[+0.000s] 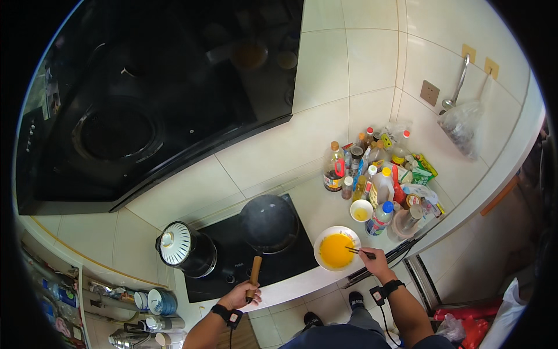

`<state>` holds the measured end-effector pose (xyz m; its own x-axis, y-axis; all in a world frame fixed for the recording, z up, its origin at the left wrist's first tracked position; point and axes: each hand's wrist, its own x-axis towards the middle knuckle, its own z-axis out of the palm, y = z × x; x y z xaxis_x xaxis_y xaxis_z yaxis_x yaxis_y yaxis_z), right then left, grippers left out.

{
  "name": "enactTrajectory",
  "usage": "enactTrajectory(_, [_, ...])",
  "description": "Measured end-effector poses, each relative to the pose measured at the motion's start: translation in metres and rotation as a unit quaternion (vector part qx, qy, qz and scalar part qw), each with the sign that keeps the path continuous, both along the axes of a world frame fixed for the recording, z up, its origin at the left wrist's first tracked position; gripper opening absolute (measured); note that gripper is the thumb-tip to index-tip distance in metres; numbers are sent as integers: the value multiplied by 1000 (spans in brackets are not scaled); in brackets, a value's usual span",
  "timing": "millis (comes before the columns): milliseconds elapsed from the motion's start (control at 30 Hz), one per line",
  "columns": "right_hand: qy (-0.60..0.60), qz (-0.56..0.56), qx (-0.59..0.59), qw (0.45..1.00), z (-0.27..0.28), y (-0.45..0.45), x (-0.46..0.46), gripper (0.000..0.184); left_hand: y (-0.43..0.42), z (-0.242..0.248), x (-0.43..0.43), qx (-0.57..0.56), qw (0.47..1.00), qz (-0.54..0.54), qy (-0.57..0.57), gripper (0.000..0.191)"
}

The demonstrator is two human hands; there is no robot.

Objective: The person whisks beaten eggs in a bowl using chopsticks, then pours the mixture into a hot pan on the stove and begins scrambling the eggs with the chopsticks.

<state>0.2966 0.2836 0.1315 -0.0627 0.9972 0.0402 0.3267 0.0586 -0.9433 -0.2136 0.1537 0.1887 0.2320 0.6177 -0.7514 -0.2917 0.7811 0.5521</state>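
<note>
My left hand [240, 295] is closed around the wooden handle [254, 275] of a dark wok [269, 221], which sits on the right side of a black Haier gas hob [287, 261]. Light steam or smoke hangs over the wok. My right hand [375, 262] holds a pair of dark chopsticks [358, 251], their tips in the yellow beaten egg [336, 250] inside a white bowl [319, 237]. That bowl stands on the counter, right of the hob. Behind it is a small white bowl [354, 209] with a little yellowish liquid.
A black pot with a striped lid [176, 244] stands at the hob's left. Sauce bottles [334, 168], a blue-capped bottle [380, 219] and food packets [422, 176] crowd the right corner. A black range hood [174, 131] overhangs the hob. A ladle [460, 83] and plastic bag [464, 126] hang on the wall.
</note>
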Motion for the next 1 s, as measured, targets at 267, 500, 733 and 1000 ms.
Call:
enactTrajectory(267, [-27,-31,-6,999,9,-13,-15,22,6,-10,46,89,987,88,-103,33])
enactTrajectory(500, [-34,-19,-5,999,13,-12,-15,22,7,34,66,89,983,139,-79,26])
enactTrajectory(733, [-32,-3,5,999,5,-6,-6,22,12,71,74,36,975,186,-118,23])
enactTrajectory(1000, [15,13,-3,1000,-2,-3,3,21,-7,34,96,126,949,182,-223,29])
